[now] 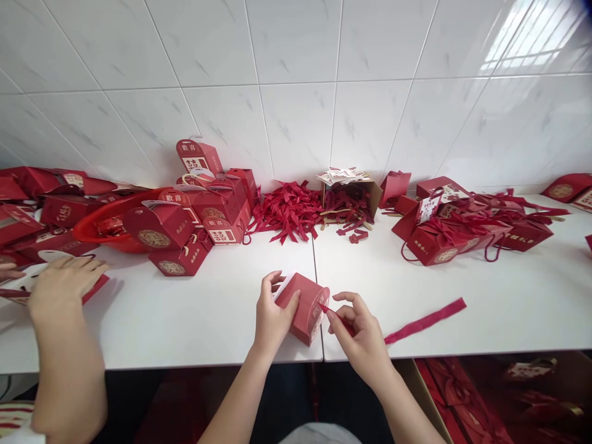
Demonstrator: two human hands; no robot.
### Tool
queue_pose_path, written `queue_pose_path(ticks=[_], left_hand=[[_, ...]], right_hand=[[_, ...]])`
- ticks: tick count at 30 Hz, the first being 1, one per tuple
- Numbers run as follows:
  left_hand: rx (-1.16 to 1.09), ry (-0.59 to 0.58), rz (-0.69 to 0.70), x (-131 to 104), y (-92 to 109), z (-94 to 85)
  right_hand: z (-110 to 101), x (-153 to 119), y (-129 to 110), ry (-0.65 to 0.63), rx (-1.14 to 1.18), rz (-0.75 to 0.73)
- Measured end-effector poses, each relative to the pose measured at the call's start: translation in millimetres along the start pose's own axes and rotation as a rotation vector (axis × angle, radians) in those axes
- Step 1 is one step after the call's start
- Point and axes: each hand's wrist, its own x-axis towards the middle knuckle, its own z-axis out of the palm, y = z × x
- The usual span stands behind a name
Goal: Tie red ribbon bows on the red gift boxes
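Observation:
A small red gift box (303, 302) with gold print is tilted above the front edge of the table. My left hand (274, 314) grips it from the left, thumb on the near face and fingers behind. At its right end, my right hand (354, 327) pinches a red ribbon (428, 320), whose tip touches the box's rounded end panel. The ribbon's tail runs out past my hand and lies on the white table to the right. What the tip meets on the panel is too small to make out.
A ribbon pile (291, 209) and a carton of tags (370, 194) stand by the wall. Stacked boxes (185, 228) and a red basin (106, 237) are left, tied boxes (444, 237) right. A co-worker's hand (69, 283) works far left. An open carton (420, 382) sits below right.

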Motion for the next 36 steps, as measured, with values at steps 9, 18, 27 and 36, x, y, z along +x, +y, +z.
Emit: queue_pose_path(ticks=[9,18,27,36], left_hand=[[0.002,-0.014,-0.003,0,0,-1.3],[-0.005,-0.019,0.005,1,0,-0.2],[-0.029,-0.053,0.037,-4,0,0.7],[-0.054,-0.096,0.031,-6,2,-0.9]], right_hand=[[-4,2,2,-0.042,-0.145,-0.038],[-1,9,-4,-0.065,-0.141,-0.033],[-9,29,0,-0.315,0.075,0.104],[-20,53,-17,-0.642,0.114,0.175]])
